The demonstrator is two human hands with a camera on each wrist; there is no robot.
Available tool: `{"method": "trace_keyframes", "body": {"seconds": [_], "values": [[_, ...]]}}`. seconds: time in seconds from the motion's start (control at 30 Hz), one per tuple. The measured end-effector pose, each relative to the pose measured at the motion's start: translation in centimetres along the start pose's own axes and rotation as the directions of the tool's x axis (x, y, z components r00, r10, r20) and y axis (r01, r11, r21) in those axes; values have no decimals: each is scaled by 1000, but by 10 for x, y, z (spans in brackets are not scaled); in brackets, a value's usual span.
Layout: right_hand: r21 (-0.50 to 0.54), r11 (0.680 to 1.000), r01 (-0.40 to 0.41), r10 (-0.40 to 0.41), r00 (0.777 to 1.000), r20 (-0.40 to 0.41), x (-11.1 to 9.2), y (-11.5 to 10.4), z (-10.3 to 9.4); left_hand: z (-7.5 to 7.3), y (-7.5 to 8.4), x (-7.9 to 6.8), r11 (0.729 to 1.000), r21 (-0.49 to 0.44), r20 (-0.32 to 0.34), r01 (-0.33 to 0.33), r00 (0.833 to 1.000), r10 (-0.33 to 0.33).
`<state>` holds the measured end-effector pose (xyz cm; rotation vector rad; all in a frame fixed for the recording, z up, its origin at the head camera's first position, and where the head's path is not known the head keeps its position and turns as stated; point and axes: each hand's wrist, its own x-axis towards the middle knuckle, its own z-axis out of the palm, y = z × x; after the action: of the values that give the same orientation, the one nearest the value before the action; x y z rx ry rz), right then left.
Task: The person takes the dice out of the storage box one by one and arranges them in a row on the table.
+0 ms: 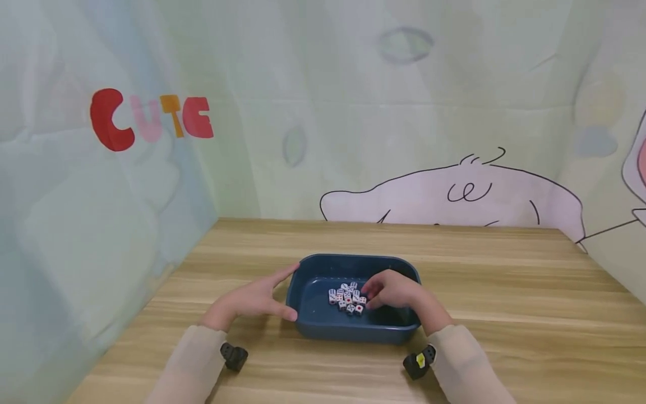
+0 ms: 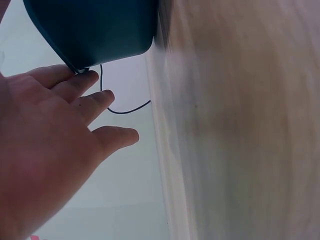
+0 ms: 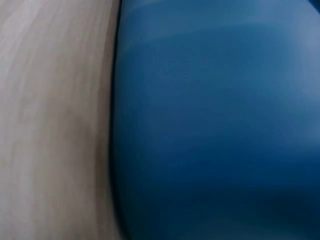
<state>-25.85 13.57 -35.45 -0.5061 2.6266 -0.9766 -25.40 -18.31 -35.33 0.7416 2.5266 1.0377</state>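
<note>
Here, we see the bench (image 1: 515, 320) extending past the blue tray (image 1: 353, 334) on every side; the tray's long axis runs left to right. White dice (image 1: 347, 295) cluster inside. The left grip (image 1: 254, 298), fingers spread, touches its left end; whether the right grip (image 1: 397, 289), at the dice, pinches one, we cannot tell.

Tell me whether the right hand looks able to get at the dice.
Likely yes: the right hand is inside the open-topped box, close beside the dice, with no wall between them.
</note>
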Motion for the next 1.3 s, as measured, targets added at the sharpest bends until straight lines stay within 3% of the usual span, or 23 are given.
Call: {"method": "trace_keyframes", "body": {"seconds": [0.33, 1.3], "values": [[-2, 999, -50, 50, 998, 32, 5, 1, 0, 0, -1, 3, 1000, 9, -8, 15, 1000, -15], [-69, 997, -18, 19, 1000, 0, 6, 0, 4, 0, 0, 6, 998, -4, -11, 56, 998, -56]]}}
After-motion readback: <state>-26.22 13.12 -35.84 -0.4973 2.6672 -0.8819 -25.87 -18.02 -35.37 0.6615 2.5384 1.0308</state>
